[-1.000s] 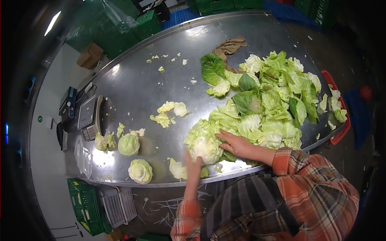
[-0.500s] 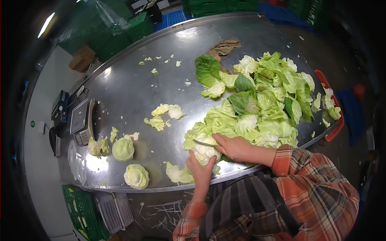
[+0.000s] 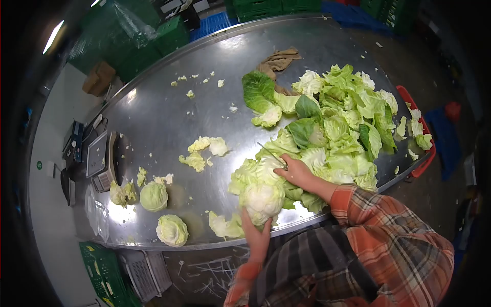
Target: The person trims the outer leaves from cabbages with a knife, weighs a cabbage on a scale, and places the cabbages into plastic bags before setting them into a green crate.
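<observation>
- Cabbage [image 3: 263, 197] is sitting at the bench's [image 3: 169, 112] 6 o'clock edge, left hand [image 3: 255, 230] cupping it from below.
- Right hand [image 3: 297, 173], closed around knife [image 3: 268, 152], is now lifting away toward 1 o'clock; trimming cut seems finished.

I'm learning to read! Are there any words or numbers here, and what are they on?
No text here can be read.
Round green sticker on the wall: one mark, too small to read.
Scale at the table's end: keys and display too blurred to read.
</observation>
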Demonstrator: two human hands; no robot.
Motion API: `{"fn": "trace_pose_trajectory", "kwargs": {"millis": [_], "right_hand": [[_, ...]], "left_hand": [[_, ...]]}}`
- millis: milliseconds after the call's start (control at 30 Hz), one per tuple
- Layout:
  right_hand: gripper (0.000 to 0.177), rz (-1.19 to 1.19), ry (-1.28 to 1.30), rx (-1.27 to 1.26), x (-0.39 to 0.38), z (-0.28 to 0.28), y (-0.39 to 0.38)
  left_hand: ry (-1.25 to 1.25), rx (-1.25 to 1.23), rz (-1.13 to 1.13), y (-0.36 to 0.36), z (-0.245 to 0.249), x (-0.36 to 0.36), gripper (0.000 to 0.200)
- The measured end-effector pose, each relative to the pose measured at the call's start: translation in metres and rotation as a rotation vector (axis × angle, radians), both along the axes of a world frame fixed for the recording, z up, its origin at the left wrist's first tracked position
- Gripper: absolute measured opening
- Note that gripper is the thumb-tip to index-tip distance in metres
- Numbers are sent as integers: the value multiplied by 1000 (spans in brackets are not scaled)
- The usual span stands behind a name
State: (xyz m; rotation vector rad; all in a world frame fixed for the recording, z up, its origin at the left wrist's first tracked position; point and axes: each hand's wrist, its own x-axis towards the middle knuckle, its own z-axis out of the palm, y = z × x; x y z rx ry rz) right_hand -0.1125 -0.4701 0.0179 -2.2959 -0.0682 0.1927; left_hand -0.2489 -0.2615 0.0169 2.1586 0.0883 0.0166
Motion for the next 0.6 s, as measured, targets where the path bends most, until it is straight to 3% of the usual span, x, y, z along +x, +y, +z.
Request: {"fn": "trace_pose_trajectory", "kwargs": {"millis": [133, 233, 367, 467, 567, 600], "right_hand": [[46, -53, 63, -16, -2, 4, 2], [48, -41, 60, -7, 1, -3, 2], [54, -81, -5, 68, 10, -24, -4], [61, -66, 36, 124, 13, -16, -9], [65, 44, 505, 241, 16, 48, -22], [63, 79, 195, 62, 18, 32, -24]], "left_hand": [[175, -354, 160, -3, 19, 16, 92], [268, -403, 401, -25, 26, 53, 89], [232, -483, 261, -2, 11, 40, 98], [101, -218, 136, 0, -1, 5, 105], [104, -135, 143, -12, 10, -5, 105], [105, -116, 159, -17, 18, -1, 105]]}}
